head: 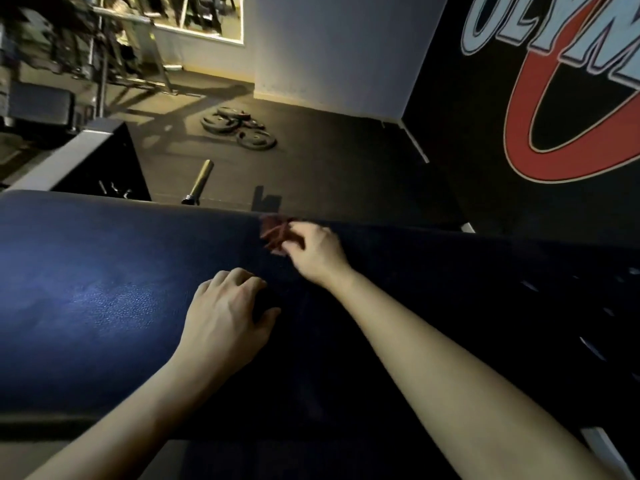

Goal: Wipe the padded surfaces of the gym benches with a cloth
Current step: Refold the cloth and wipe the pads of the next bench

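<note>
Wide dark blue padded table [104,306] across middle. Round weight plates [239,128] on floor behind, well apart. Left hand [225,317] on pad near middle, fingers loosely bent, holding nothing. Right hand [318,251] farther out, pinching cloth. Small red cloth [273,235] bunched at far edge of table, touching pad.

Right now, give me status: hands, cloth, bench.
Right hand pinches red cloth at far edge of bench pad. Left hand rests on pad, holding nothing. Weight plates, bar on floor beyond.
</note>
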The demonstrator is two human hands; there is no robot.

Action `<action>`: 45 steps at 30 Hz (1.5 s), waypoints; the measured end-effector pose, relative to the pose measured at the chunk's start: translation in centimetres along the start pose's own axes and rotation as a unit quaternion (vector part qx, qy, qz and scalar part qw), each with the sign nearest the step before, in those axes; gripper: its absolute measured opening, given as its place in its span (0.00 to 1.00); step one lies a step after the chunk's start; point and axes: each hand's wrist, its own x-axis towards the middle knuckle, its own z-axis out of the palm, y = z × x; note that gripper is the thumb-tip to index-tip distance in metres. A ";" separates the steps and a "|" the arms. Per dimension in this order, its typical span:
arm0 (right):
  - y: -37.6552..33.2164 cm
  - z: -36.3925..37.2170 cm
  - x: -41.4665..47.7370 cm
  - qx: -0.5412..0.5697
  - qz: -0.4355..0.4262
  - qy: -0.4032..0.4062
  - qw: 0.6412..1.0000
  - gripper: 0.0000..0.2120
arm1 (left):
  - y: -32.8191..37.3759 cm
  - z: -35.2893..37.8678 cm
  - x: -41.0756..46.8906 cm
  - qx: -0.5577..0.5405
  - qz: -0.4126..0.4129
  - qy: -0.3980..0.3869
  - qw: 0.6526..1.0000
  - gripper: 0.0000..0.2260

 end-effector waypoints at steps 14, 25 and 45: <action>2.1 -1.4 1.5 -0.045 0.042 0.009 0.998 0.09 | 0.2 -0.8 -4.2 -0.001 -0.014 0.046 0.999 0.09; 4.1 -6.1 -18.7 0.032 -0.247 -0.142 0.958 0.19 | 6.8 0.0 -9.7 -0.091 -0.145 0.132 0.976 0.04; 19.8 -25.4 -36.8 0.421 0.175 -0.186 0.870 0.19 | 34.9 3.1 -10.5 -0.377 0.087 -0.203 0.899 0.28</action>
